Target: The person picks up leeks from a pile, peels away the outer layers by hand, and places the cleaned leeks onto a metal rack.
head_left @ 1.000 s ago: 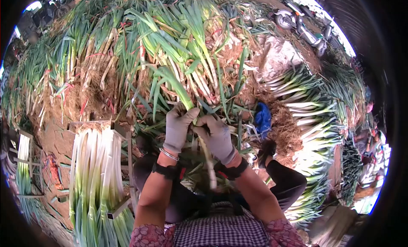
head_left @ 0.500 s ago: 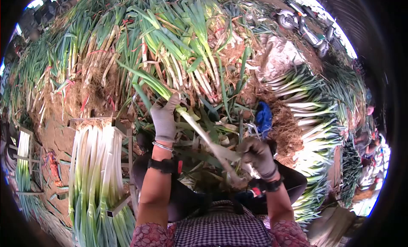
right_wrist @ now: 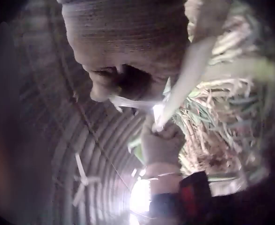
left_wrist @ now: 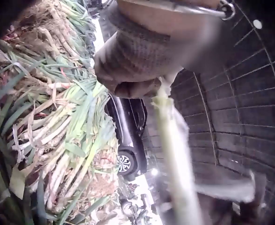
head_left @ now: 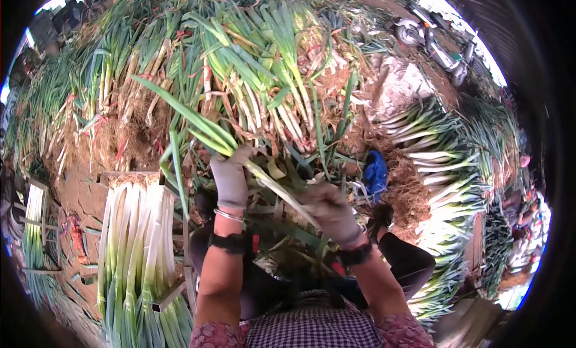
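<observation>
My gloved left hand [head_left: 230, 181] grips a large green onion [head_left: 275, 186] where the white shank meets the green leaves. The leaves point up and left; the white shank slants down to the right. My gloved right hand [head_left: 336, 217], blurred, is close beside the lower shank. In the right wrist view its fingers are curled, with a thin pale strip of peel [right_wrist: 135, 101] at the fingertips, stretching toward the onion. In the left wrist view the shank [left_wrist: 172, 152] runs down from the left hand, its outer skin ragged near the top.
Unpeeled green onions [head_left: 240, 84] with roots are heaped ahead. A metal rack [head_left: 174, 183] at left holds cleaned onions [head_left: 135, 228]. More onions [head_left: 444, 168] lie in a row at right, near a blue bag [head_left: 375, 175]. Leaf scraps cover the ground between the legs.
My hands were together at the onion; the right pulled a strip down and right along the shank, then moved back up toward it. The onion's leaves have swung left, with the left hand still holding.
</observation>
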Available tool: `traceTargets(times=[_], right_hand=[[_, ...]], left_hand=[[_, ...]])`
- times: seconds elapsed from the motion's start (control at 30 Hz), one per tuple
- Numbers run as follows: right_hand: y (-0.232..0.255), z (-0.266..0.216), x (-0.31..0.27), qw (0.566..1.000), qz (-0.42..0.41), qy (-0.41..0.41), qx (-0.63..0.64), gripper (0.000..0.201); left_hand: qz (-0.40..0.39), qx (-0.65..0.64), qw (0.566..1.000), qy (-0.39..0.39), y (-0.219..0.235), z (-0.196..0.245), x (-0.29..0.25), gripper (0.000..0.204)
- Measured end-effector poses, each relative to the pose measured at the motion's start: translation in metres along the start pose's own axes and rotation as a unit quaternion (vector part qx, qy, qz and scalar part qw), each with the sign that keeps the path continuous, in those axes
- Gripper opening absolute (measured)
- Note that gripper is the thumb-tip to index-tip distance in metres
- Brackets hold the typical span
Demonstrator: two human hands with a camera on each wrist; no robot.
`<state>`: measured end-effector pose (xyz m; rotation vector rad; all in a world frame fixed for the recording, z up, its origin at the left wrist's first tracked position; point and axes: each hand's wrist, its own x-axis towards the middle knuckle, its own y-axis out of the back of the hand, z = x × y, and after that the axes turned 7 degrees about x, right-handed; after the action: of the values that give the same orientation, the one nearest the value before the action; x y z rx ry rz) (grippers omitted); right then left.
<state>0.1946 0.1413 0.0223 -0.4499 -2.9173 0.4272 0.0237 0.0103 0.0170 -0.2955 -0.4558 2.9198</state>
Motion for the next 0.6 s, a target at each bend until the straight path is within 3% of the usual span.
traceTargets(times=[0.03, 0.07, 0.1, 0.17, 0.2, 0.23, 0.27, 0.33, 0.4, 0.43, 0.5, 0.53, 0.57, 0.6], right_hand=[[0.008, -0.008, -0.016, 0.977, 0.058, -0.065, 0.195, 0.024], [0.021, -0.015, -0.027, 0.909, 0.117, -0.121, 0.380, 0.019], [0.044, -0.023, -0.036, 0.909, 0.120, -0.121, 0.381, 0.019], [0.079, -0.035, -0.045, 0.956, 0.058, -0.218, 0.186, 0.032], [0.080, -0.031, -0.042, 0.957, 0.057, -0.219, 0.184, 0.032], [0.067, -0.027, -0.033, 0.991, 0.046, -0.122, -0.039, 0.036], [0.052, -0.021, -0.023, 0.965, 0.034, -0.017, -0.259, 0.040], [-0.003, -0.022, 0.008, 0.866, 0.004, 0.137, -0.480, 0.040], [-0.022, 0.013, 0.030, 0.824, 0.007, 0.206, -0.528, 0.045], [-0.019, 0.027, 0.037, 0.825, 0.007, 0.208, -0.526, 0.045], [-0.013, 0.048, 0.050, 0.957, 0.020, 0.114, -0.266, 0.038], [-0.011, 0.047, 0.050, 0.957, 0.018, 0.113, -0.266, 0.038], [-0.006, 0.044, 0.048, 0.995, 0.028, 0.013, -0.091, 0.033], [-0.003, 0.043, 0.045, 0.991, 0.039, -0.088, 0.088, 0.027]], left_hand=[[0.002, 0.010, 1.000, -0.015, 0.005, -0.005, 0.004, 0.011], [0.000, 0.021, 0.999, -0.034, 0.007, -0.011, 0.011, 0.013], [0.018, 0.022, 0.997, -0.069, 0.006, -0.015, 0.015, 0.013], [0.017, 0.023, 0.998, -0.053, 0.007, -0.010, 0.010, 0.013], [0.017, 0.023, 0.999, -0.038, 0.007, -0.009, 0.008, 0.014], [0.000, 0.034, 0.995, -0.098, 0.006, -0.016, 0.010, 0.015], [-0.003, 0.035, 0.995, -0.095, 0.003, -0.016, 0.005, 0.015], [-0.027, 0.049, 0.998, 0.021, -0.007, -0.012, -0.006, 0.017], [-0.050, 0.036, 0.996, 0.056, -0.015, -0.010, -0.015, 0.017], [-0.089, -0.001, 0.993, 0.075, -0.011, -0.009, -0.017, 0.018], [-0.127, -0.039, 0.987, 0.091, -0.005, -0.005, -0.015, 0.019], [-0.178, -0.034, 0.977, 0.113, -0.003, -0.004, -0.014, 0.019], [-0.231, -0.028, 0.963, 0.135, -0.003, -0.003, -0.013, 0.020], [-0.232, -0.029, 0.963, 0.137, -0.004, -0.008, -0.012, 0.020]])
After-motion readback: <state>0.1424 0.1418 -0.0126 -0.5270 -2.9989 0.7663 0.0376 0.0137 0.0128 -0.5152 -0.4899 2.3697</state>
